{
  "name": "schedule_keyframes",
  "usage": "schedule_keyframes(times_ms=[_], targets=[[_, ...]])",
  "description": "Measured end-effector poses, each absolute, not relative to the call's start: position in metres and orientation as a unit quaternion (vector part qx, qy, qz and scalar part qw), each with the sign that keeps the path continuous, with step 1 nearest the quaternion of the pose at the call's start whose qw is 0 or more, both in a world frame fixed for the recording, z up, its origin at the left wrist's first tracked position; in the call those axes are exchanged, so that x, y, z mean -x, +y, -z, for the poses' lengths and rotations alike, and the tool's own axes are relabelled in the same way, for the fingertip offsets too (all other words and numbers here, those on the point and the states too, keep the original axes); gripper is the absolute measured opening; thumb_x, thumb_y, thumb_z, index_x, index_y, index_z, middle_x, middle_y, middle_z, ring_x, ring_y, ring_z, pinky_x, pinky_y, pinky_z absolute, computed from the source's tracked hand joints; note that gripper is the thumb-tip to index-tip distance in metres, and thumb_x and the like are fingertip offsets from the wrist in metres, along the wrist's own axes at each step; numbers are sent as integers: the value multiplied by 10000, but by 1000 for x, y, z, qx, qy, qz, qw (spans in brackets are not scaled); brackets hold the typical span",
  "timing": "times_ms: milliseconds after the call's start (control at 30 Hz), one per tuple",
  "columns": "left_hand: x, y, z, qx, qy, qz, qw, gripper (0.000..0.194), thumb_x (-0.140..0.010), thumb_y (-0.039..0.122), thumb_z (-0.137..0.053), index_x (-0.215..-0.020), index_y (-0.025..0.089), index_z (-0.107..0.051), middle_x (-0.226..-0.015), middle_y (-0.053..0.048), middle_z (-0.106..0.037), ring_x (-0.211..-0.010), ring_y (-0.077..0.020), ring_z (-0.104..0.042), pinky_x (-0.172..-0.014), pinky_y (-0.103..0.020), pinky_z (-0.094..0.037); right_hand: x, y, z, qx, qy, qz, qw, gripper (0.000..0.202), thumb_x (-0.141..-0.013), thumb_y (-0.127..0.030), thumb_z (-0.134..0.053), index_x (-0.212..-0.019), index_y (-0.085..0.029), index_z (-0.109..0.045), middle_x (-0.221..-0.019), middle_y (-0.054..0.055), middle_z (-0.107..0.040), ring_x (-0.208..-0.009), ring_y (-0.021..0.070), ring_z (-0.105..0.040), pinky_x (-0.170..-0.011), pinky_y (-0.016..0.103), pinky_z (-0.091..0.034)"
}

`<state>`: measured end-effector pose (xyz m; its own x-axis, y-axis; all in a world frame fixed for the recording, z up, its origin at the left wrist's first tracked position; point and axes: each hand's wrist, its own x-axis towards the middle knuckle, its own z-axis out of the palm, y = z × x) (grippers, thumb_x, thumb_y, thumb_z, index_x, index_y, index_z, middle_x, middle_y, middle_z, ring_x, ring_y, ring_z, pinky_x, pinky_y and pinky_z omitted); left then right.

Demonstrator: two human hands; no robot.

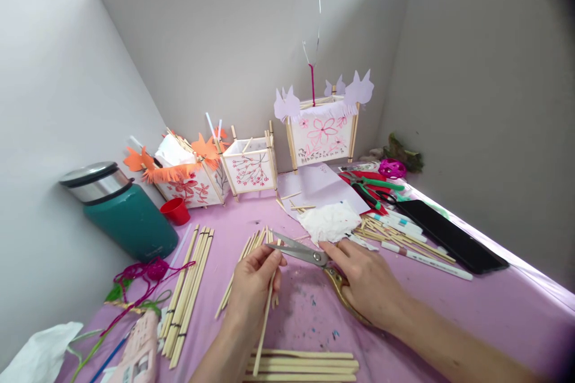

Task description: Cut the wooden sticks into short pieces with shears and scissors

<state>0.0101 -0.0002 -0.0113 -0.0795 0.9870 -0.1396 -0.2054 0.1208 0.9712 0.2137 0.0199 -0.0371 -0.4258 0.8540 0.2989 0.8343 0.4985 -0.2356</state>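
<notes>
Over a purple-covered bench (309, 329), the left hand's (254, 281) grip was closed, pinching a thin wooden stick (265, 324); the right hand's (366, 278) grip was curled around gold-handled scissors (318, 258), blades parted at the stick's upper end

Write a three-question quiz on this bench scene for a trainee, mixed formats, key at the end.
1. Multiple choice: What does the right hand hold?
A) Pliers
B) Scissors
C) A marker

2. True or false: The red cup stands beside the lantern with orange paper trim.

3. Fill in the blank: The left hand grips a thin wooden ____ near the tips of the open scissors.

Key: 1. B; 2. True; 3. stick
</notes>
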Motion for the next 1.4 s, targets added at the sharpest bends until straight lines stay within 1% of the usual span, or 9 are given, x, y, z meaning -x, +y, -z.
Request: schedule_keyframes(times_ms=[267, 467, 667, 833, 967, 1033, 1100, 1267, 1400], targets=[[-9, 1, 11, -386, 515, -549, 533, 274, -701, 388, -723, -616, 155, -608, -346, 64, -428, -294, -63, -341, -338, -193, -281, -213, 21, 39, 499, -843, -39, 197, 431, -801, -122, -472, -1210, -212, -574, -939, 67, -613, -856, 214, -573, -732, 306, -402], [-10, 1, 11, -382, 520, -554, 526, 245, -678, 375, -736, -674, 146, -649, -424, 51, -494, -302, -61, -344, -317, -201, -295, -212, 20, 38, 490, -849, -31, 197, 443, -822, -142, -465, -1256, -192, -535, -950, 76, -603, -855, 218, -564, -717, 307, -396], [-9, 0, 9, -390, 513, -543, 539, 278, -689, 406, -728, -641, 151, -626, -366, 60, -439, -306, -63, -328, -319, -191, -288, -211, 20, 39, 486, -850, -43, 198, 422, -843, -153, -459, -1257, -182, -533, -966, 83, -602, -873, 221, -564, -742, 317, -406], [-10, 0, 10, -381, 518, -555, 528, 272, -674, 390, -741, -628, 145, -631, -373, 59, -445, -305, -63, -329, -319, -197, -290, -211, 22, 40, 493, -845, -53, 198, 311, -863, -169, -460, -1136, -194, -607, -893, 67, -622, -811, 204, -574, -700, 296, -398], [-11, 1, 10, -366, 512, -570, 529, 262, -638, 369, -770, -685, 133, -666, -480, 37, -537, -321, -55, -351, -316, -204, -307, -212, 22, 39, 490, -845, -63, 202, 260, -883, -185, -451, -1068, -203, -633, -847, 53, -627, -781, 196, -574, -693, 291, -387], [-10, 1, 10, -365, 505, -572, 533, 270, -638, 371, -774, -720, 134, -673, -494, 38, -550, -324, -53, -360, -325, -201, -319, -213, 22, 39, 487, -847, -63, 207, 271, -885, -185, -446, -1087, -204, -625, -854, 51, -626, -787, 197, -574, -699, 292, -386], [-9, 2, 10, -371, 498, -566, 543, 272, -665, 390, -757, -714, 139, -662, -440, 51, -509, -321, -56, -359, -332, -193, -316, -214, 22, 39, 485, -848, -53, 209, 309, -871, -172, -446, -1136, -201, -603, -888, 57, -623, -809, 203, -573, -706, 296, -386], [-7, 4, 13, -389, 493, -534, 566, 299, -725, 435, -696, -665, 154, -613, -363, 63, -441, -286, -66, -334, -305, -190, -280, -213, 21, 37, 491, -850, -32, 189, 495, -766, -99, -473, -1247, -191, -537, -977, 76, -606, -873, 231, -568, -723, 314, -388], [-9, 2, 12, -392, 491, -538, 562, 300, -732, 433, -688, -654, 156, -602, -355, 67, -430, -281, -57, -320, -304, -180, -276, -213, 20, 36, 495, -847, -41, 189, 432, -809, -118, -455, -1222, -190, -557, -968, 77, -606, -873, 228, -568, -729, 315, -391]])
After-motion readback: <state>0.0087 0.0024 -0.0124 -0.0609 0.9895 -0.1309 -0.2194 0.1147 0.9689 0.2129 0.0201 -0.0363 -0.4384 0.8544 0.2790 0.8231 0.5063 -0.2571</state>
